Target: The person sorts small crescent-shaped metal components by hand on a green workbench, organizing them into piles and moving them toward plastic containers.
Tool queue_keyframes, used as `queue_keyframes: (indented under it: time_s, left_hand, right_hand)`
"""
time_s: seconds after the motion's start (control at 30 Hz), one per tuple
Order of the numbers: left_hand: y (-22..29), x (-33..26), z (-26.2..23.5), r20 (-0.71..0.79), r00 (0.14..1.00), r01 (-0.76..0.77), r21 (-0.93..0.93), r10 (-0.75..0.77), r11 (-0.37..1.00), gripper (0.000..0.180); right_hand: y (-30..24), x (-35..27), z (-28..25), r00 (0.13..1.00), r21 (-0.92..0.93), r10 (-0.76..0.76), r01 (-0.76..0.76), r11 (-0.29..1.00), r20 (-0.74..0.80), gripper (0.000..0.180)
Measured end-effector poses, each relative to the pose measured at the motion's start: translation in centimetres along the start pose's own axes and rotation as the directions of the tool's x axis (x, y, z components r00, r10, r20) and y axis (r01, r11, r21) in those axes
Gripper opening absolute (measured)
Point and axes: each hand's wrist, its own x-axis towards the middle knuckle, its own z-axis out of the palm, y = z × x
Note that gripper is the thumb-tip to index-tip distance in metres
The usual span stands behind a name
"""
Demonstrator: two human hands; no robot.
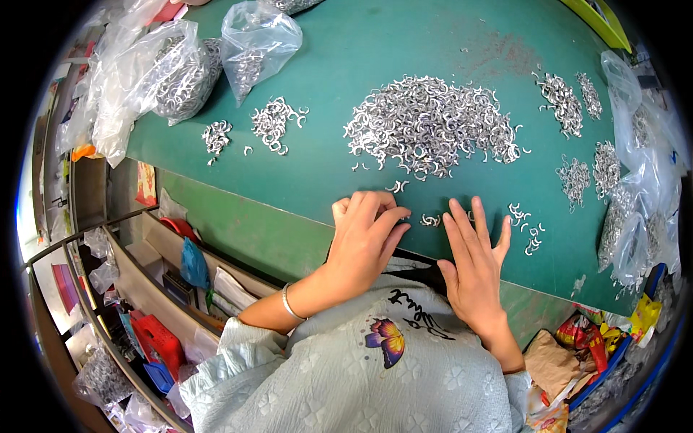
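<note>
A large heap of small silver C-shaped metal pieces lies on the green tabletop, beyond my hands. My left hand is at the near edge, thumb and fingers pinched together; whatever the tips hold is too small to make out. To its right, my right hand rests palm down with fingers stretched out, holding nothing I can see. A few loose pieces lie between the hands, and a small group sits just right of my right hand. Another few lie just beyond my left fingertips.
Two small piles lie to the left, near clear plastic bags of metal pieces. Several sorted piles and more plastic bags line the right side. Below left stands an open drawer; a cardboard-brown bag sits lower right.
</note>
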Motion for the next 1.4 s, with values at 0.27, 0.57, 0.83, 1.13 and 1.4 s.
queue_keyframes:
  time_s: [0.27,0.57,0.83,1.13,1.4]
  left_hand:
    - [-0.8,-0.2,0.1,-0.046,0.999,-0.005,-0.021,0.004,1.0,0.03]
    - [0.6,0.6,0.9,0.011,0.995,-0.097,-0.017,0.097,0.995,0.032]
    - [0.1,0.5,1.1,-0.005,0.996,-0.092,-0.054,0.092,0.994,0.024]
    - [0.4,0.5,0.9,0.004,0.996,-0.091,-0.023,0.091,0.996,0.026]
    - [0.6,0.4,0.9,-0.03,0.999,-0.04,-0.035,0.039,0.999,0.031]
  right_hand:
    - [-0.5,0.1,0.4,0.997,-0.062,-0.028,0.032,0.998,0.073,0.066]
    - [-0.1,-0.5,0.0,0.999,-0.049,0.053,-0.053,0.997,-0.009,0.053]
    - [0.2,-0.5,0.2,0.992,0.005,0.076,-0.075,0.997,-0.097,0.045]
    - [-0.2,0.3,0.6,0.997,-0.059,0.031,-0.035,0.998,-0.065,0.051]
    - [-0.5,0.7,0.7,1.0,-0.072,-0.01,0.008,0.997,-0.018,0.058]
